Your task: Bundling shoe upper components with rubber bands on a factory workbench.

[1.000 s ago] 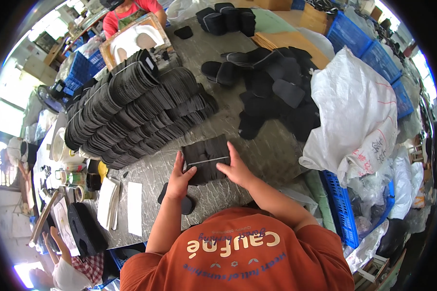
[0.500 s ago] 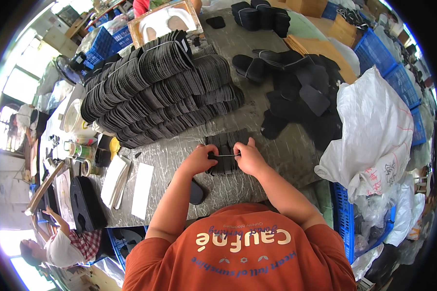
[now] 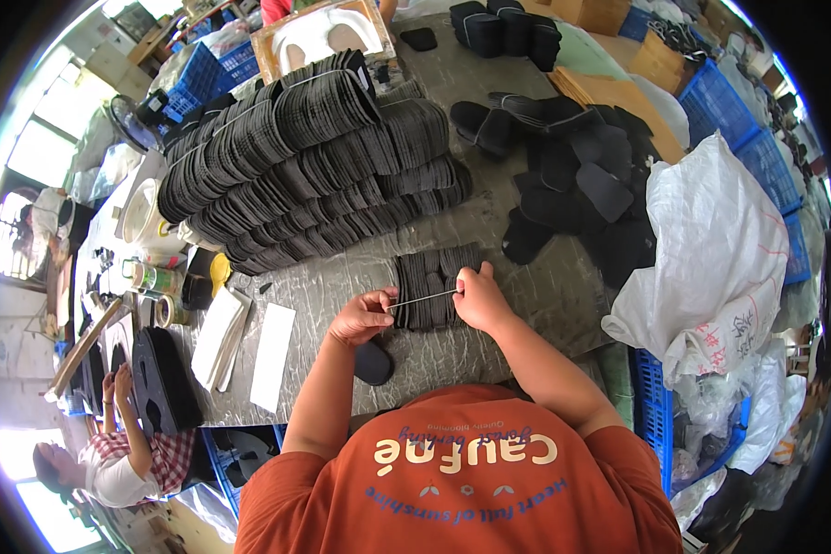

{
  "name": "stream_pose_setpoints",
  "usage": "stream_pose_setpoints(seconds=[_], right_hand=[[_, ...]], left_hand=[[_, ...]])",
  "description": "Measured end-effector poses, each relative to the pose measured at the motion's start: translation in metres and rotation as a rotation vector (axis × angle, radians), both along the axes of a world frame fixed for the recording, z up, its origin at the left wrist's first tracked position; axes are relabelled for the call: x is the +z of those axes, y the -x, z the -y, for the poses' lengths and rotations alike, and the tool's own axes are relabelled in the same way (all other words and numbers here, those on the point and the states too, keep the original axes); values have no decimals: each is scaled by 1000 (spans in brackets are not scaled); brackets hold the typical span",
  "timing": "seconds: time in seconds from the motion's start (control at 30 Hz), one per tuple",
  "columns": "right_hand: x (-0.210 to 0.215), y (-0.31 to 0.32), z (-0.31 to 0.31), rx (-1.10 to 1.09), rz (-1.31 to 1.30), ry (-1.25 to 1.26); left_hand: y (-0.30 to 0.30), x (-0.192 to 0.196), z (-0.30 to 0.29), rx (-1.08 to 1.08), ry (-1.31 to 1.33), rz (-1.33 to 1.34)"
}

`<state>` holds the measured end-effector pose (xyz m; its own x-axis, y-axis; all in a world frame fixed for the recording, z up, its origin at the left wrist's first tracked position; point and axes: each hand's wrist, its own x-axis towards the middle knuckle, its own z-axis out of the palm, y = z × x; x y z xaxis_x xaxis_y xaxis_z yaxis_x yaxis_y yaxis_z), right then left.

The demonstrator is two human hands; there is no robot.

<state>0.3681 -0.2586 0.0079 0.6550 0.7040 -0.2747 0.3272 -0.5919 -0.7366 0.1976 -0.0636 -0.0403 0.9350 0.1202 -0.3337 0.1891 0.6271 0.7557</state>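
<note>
Head view of a workbench where flat black cut pieces are being bundled. The left hand (image 3: 362,317) and right hand (image 3: 478,297) are each closing thumb and fingers on one end of a thin pale band (image 3: 425,296), pulling it taut between them across the top of a small stack (image 3: 434,286) of black pieces. The stack is lying on the grey table (image 3: 535,305) directly in front of the person, between the two hands, its pieces squared together so the band can be crossing them all at once. The hands are sitting at opposite edges of the stack, which is keeping the band straight and clear of the surface. A single dark oval piece (image 3: 373,363) is lying just below the left hand, apart from the stack.

Beyond the stack, a large heap of bundles (image 3: 314,166) is rising in overlapping rows, each already banded, placed within reach behind the working spot. To the right, loose black pieces (image 3: 572,185) are lying unsorted, near a white plastic sack (image 3: 720,249). At the left edge, white strips (image 3: 272,355) and tape rolls (image 3: 157,282) are resting beside one another, off the working area. Blue crates (image 3: 748,148) are standing at the far right. Another person (image 3: 120,457) in a checked top is working at lower left, hands on a dark sheet
</note>
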Motion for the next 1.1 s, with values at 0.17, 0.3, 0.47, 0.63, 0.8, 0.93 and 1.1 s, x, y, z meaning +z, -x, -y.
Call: stream_pose_setpoints(seconds=[0.17, 0.3, 0.47, 0.63, 0.8, 0.93, 1.1], right_hand=[[-2, 1, -1, 24, -18, 35], [-20, -7, 18, -51, -257, -301], [-32, 19, 31, -41, -510, -533], [-49, 7, 48, -267, -814, -716], [-56, -5, 51, -201, -867, -624], [-49, -11, 48, -68, -620, -560], [-66, -7, 51, -99, -360, -611]], left_hand=[[-1, -22, -6, -78, -23, 2], [-12, -16, 14, 204, -120, -231], [-28, 12, 69, 255, -256, -109], [-33, 20, 60, 375, -140, -128], [-36, 29, 59, 313, -228, -80], [-35, 25, 55, 278, -277, -78], [-35, 27, 58, 305, -246, -96]])
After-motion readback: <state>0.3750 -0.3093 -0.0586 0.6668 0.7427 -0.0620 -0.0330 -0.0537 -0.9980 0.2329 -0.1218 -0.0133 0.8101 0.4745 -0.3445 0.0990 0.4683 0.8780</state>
